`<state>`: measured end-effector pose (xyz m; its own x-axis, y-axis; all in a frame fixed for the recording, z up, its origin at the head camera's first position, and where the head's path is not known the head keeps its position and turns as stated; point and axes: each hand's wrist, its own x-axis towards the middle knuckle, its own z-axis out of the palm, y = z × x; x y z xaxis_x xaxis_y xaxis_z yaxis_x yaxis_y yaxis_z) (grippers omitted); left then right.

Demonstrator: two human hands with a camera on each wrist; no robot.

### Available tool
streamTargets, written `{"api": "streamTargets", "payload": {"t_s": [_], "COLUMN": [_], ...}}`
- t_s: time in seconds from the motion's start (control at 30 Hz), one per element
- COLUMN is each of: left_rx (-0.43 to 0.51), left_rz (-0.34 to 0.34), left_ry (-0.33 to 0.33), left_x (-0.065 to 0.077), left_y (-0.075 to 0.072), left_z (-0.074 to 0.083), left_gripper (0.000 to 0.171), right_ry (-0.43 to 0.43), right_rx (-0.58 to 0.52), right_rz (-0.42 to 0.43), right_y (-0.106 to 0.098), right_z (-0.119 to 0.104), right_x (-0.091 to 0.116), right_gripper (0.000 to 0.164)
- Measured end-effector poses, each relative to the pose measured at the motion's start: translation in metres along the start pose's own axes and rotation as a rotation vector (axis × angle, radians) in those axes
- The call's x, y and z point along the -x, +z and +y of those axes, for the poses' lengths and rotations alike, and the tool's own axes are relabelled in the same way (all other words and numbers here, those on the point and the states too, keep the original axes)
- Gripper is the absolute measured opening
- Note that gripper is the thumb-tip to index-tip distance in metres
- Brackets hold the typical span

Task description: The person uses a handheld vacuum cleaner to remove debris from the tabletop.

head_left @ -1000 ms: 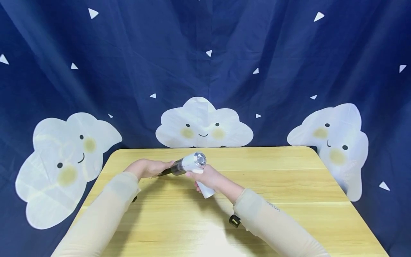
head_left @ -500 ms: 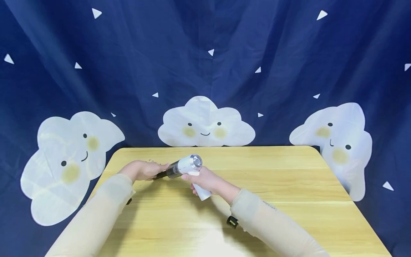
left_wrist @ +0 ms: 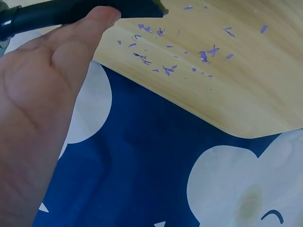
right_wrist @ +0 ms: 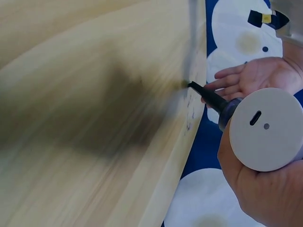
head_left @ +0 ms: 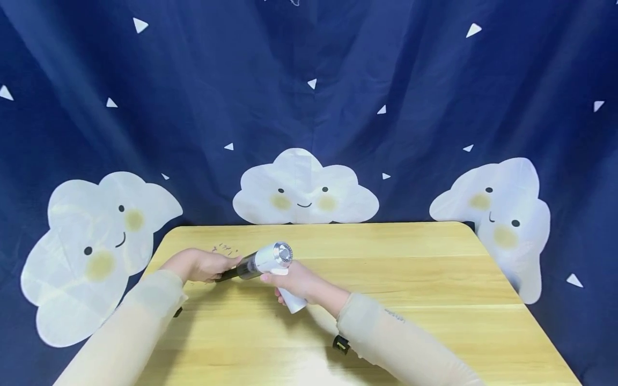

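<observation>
A white handheld vacuum cleaner [head_left: 272,259] with a silver vented end, a smoky clear section and a black narrow nozzle [head_left: 227,275] is held over the wooden table. My right hand [head_left: 299,281] grips its white handle, whose round base [right_wrist: 267,127] faces the right wrist camera. Alongside the nozzle is my left hand [head_left: 207,265], its thumb lying against it in the left wrist view and its fingers extended in the right wrist view. Small purple scraps [left_wrist: 203,56] lie scattered on the tabletop, close to the nozzle's tip [left_wrist: 158,8].
The wooden table [head_left: 386,268] has rounded far corners. Directly behind it hangs a dark blue curtain [head_left: 270,80] printed with white clouds and triangles. The scraps lie close to the table's left edge [left_wrist: 165,101].
Both hands and the vacuum cleaner have moved left and a little toward me. Purple scraps behind the left hand show more clearly now. The right hand keeps its grip.
</observation>
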<state>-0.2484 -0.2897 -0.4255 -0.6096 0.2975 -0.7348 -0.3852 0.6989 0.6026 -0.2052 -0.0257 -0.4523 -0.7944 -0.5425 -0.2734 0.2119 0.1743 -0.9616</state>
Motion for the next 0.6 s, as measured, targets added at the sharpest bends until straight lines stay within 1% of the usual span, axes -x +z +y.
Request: {"api": "streamTargets", "payload": {"t_s": [0.1,0.23,0.37,0.47,0.6], "left_rx": [0.003,0.004,-0.011,-0.021,-0.028], "left_rz": [-0.030,-0.053,-0.059,-0.059,-0.058], "left_ry": [-0.011,-0.033,-0.058,-0.070,-0.046], "left_x": [0.000,0.002,0.003,0.003,0.001], "left_y": [0.000,0.001,0.002,0.002,0.002], "left_z": [0.000,-0.003,-0.002,0.000,0.003], "left_gripper": [0.071,0.079,0.083,0.084,0.080], "right_ry": [0.005,0.013,0.014,0.005,0.001], "right_rx": [-0.007,-0.034,-0.056,-0.065,-0.057], "right_rz": [0.008,0.004,0.001,-0.008,-0.002], "right_y": [0.002,0.006,0.007,0.005,0.001], "right_z": [0.002,0.008,0.012,0.012,0.009], "right_x": [0.001,-0.001,-0.003,-0.003,-0.002], "right_gripper": [0.027,0.027,0.025,0.028,0.033]}}
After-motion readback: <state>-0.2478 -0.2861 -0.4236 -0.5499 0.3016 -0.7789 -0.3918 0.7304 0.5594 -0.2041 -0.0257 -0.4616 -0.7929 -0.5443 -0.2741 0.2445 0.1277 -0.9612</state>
